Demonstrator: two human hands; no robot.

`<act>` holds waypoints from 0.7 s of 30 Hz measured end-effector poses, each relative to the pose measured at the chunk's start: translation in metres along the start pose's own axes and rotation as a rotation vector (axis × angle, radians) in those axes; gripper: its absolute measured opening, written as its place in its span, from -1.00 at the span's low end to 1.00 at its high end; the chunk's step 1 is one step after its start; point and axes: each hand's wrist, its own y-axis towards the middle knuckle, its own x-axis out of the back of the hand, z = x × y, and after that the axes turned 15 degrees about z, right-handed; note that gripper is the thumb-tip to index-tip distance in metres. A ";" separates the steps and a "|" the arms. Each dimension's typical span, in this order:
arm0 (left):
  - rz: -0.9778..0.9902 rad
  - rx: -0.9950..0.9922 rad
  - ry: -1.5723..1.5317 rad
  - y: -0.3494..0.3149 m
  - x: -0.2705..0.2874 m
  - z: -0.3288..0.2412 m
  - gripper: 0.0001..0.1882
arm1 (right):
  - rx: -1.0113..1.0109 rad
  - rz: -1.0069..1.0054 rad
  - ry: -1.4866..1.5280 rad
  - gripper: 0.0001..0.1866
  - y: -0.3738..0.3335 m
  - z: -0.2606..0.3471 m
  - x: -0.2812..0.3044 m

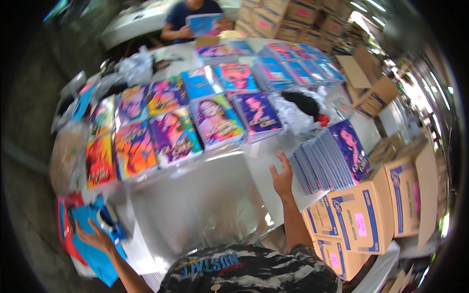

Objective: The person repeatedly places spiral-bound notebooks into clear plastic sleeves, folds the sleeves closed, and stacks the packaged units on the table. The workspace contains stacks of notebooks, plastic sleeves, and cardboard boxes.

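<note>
My left hand is over a blue sheet at the table's left end, its fingers spread and nothing in them. Whether it touches the sheet I cannot tell. Above the table, my right hand is open and bare, the thumb apart from the fingers. Nearest to it, on the right, leans a row of spiral notebooks, their wire bindings showing. A purple-covered notebook lies at that row's right end. Farther off stands a stack of purple spiral notebooks, beside a stack with a face on its green-yellow cover.
Clear plastic sheeting covers the near table. Several stacks of colourful notebooks line its far side. White plastic with a black bundle lies right of centre. Cardboard boxes stand at the right. Across the table, a person holds a blue notebook.
</note>
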 end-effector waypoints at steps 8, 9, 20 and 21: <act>0.275 -0.314 -0.337 0.017 -0.066 -0.135 -0.57 | 0.403 -0.214 0.411 -0.26 0.144 0.090 0.092; 0.328 -0.324 -0.381 0.017 -0.072 -0.145 -0.57 | 0.469 -0.203 0.523 -0.17 0.157 0.126 0.111; 0.620 -0.499 -0.598 -0.013 -0.117 -0.232 -0.56 | 0.471 0.247 0.307 -0.42 0.264 0.162 0.106; 0.674 -0.488 -0.568 -0.015 -0.119 -0.232 -0.55 | 0.432 0.265 0.282 -0.52 0.274 0.138 0.076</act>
